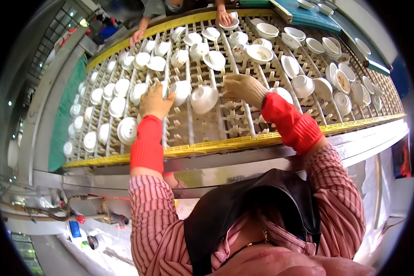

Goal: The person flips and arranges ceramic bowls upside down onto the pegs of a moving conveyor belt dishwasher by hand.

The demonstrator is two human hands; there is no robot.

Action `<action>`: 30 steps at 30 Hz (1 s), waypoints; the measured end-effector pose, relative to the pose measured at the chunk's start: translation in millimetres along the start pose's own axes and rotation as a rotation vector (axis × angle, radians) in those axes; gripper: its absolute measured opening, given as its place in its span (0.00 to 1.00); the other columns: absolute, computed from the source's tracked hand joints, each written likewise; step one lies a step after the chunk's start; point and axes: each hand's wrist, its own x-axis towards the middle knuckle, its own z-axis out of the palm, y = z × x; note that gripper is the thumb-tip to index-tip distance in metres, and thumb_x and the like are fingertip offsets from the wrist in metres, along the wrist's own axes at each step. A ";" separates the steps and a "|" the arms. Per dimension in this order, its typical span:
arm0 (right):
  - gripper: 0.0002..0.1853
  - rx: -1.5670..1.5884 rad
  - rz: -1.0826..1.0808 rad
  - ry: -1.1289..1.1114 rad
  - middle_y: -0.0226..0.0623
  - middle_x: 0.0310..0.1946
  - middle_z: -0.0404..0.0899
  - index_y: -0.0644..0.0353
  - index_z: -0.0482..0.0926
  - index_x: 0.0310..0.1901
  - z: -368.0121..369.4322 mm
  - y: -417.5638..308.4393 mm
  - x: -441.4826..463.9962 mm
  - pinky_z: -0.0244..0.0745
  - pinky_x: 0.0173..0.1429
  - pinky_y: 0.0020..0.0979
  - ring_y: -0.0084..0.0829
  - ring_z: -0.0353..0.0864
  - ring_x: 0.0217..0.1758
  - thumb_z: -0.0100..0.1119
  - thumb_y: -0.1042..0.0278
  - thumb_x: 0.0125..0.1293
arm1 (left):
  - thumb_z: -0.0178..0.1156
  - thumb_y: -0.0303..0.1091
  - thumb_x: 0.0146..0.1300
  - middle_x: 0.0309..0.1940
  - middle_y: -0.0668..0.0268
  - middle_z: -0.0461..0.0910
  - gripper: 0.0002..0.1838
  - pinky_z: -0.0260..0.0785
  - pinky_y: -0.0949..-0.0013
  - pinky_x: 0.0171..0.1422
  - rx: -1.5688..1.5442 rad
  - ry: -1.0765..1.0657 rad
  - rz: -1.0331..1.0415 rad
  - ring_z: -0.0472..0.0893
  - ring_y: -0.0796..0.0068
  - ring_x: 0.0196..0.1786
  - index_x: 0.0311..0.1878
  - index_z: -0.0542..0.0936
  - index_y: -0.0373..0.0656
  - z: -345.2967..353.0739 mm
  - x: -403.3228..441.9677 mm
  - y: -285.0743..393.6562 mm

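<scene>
My left hand (156, 101), in a tan glove with a red cuff, hangs over the pegged conveyor rack (177, 131) with fingers spread. It is between a white cup (138, 94) on its left and a white bowl (181, 92) near its thumb; contact with either is unclear. Further right, a larger white bowl (204, 100) leans on its side among the pegs. Past that bowl, my right hand (245, 89), gloved the same way, reaches leftward with fingers extended and nothing visible in them. A white dish (283, 94) lies partly behind my right wrist.
Many white bowls and plates, some with food scraps (342, 82), stand tilted on the rack. Yellow edging (207, 146) borders its near side, above a metal ledge (207, 178). Across the rack, another person's hand (225, 18) touches a dish; their other hand (139, 36) is further left.
</scene>
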 end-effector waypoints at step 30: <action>0.39 -0.407 0.793 0.283 0.54 0.58 0.92 0.57 0.83 0.73 -158.3 189.3 -199.3 0.85 0.68 0.49 0.55 0.90 0.64 0.81 0.55 0.60 | 0.61 0.57 0.81 0.44 0.53 0.93 0.21 0.81 0.50 0.63 -0.548 -0.061 0.384 0.89 0.52 0.52 0.55 0.95 0.53 0.5 111.5 340.1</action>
